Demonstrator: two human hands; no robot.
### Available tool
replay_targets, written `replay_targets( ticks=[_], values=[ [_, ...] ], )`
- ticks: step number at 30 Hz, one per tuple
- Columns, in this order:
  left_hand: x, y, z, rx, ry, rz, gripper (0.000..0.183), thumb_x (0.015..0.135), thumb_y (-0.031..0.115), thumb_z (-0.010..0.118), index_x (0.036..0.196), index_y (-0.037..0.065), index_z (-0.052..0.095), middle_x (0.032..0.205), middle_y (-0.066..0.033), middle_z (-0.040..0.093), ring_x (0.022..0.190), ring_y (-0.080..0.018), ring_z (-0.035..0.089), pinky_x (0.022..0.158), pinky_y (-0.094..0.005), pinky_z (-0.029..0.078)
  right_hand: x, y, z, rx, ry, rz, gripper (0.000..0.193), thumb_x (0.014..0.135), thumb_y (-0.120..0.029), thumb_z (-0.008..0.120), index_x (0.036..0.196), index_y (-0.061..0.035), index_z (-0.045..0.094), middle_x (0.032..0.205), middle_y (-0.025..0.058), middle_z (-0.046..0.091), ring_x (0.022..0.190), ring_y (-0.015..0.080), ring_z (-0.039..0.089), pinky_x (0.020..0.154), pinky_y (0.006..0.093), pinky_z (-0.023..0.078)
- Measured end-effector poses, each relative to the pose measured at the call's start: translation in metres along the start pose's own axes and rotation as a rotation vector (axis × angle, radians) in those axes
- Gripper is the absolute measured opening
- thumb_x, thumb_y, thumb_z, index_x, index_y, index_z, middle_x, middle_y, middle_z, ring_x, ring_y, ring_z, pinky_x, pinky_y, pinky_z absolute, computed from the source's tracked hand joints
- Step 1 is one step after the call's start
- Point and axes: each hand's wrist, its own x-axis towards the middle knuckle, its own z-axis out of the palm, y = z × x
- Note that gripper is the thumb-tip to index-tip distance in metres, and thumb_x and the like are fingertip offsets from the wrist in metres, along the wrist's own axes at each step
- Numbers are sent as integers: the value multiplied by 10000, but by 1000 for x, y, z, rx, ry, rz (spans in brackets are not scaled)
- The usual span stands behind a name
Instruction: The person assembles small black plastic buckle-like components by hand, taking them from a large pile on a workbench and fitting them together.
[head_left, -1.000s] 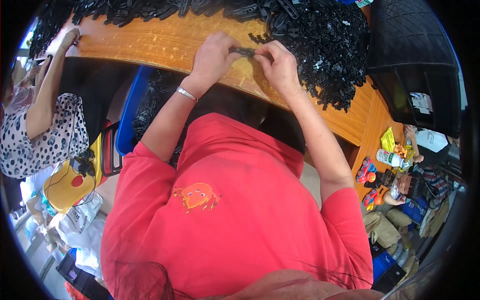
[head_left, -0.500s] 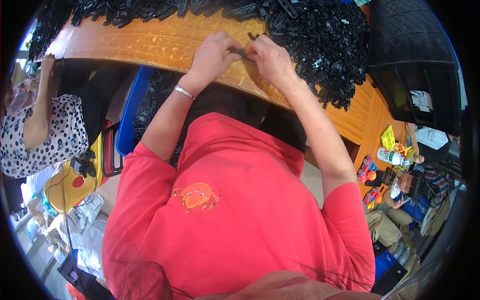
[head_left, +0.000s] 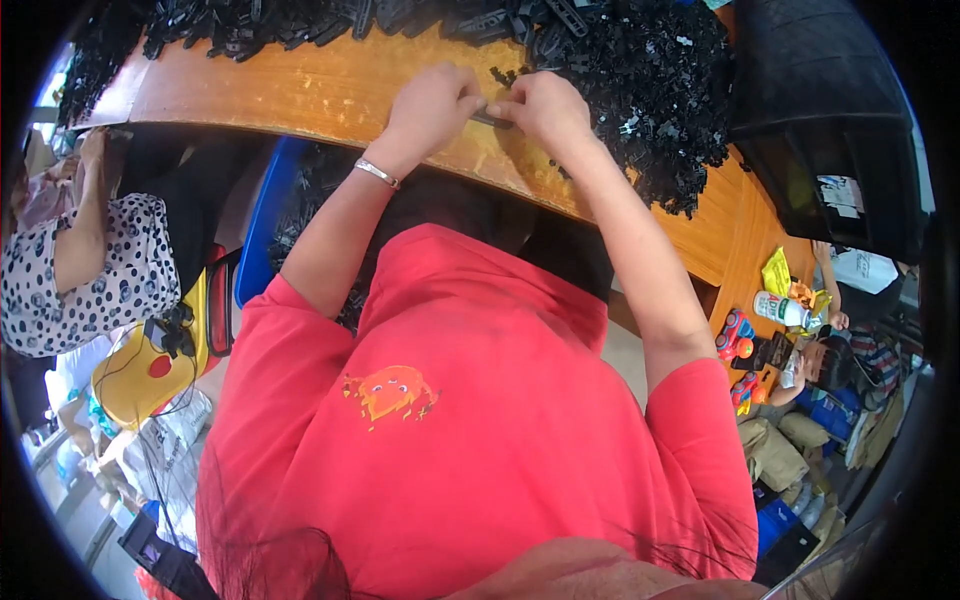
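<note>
Over the wooden table [head_left: 330, 85], a small dark plastic piece [head_left: 492, 120] is pinched between my two hands, near the table's front edge. My left hand [head_left: 430, 108] has its fingers closed at the left end of the piece. From the right, my right hand [head_left: 548, 108] grips it with thumb and fingers. Fingertips cover much of the piece, so its full shape is hidden. Just beyond my right hand lie a few small black bits [head_left: 503, 76], beside a big heap of small black plastic parts [head_left: 655, 85].
Longer black plastic pieces [head_left: 300, 22] line the table's far side. A black crate [head_left: 825, 120] stands at the right. Below the table, a blue bin [head_left: 258, 225] holds black parts. Toy cars [head_left: 737, 335] and a white bottle [head_left: 778, 308] sit at the right. Other people are on both sides.
The dark piece has shifted slightly down and tilted between my fingers. My right hand has turned a little, its fingers now more bent around the piece. My left hand stays close to where it was.
</note>
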Motion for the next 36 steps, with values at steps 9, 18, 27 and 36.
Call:
replay_targets(
  ticks=[9,18,27,36],
  values=[
    [-55,-34,-93,207,-275,-167,234,929,304,723,954,76,769,1003,-166,751,988,-373,719,851,-495,562,-6,6,5,13,129,-165,308,913,-385,798,985,-86,793,979,153,777,935,387,750,823,497,587],
    [54,-2,-17,179,418,198,311,853,164,816,1147,108,734,1056,-108,675,1062,-341,658,895,-437,562,34,3,33,-267,348,-250,118,928,-124,674,992,-42,728,1098,239,705,890,396,757,784,466,614],
    [65,-23,3,106,425,233,301,833,89,814,1124,85,738,998,-125,676,1006,-347,660,884,-451,559,7,5,26,-100,309,-343,126,914,-127,692,1001,-39,708,1052,213,699,913,429,725,809,505,584],
    [-8,-9,-11,-288,36,-74,271,942,108,778,1207,49,777,1006,-145,729,876,-283,699,837,-353,558,-9,18,19,330,374,-213,234,806,-105,851,927,-25,667,950,190,710,910,403,707,801,485,564]
  ],
)
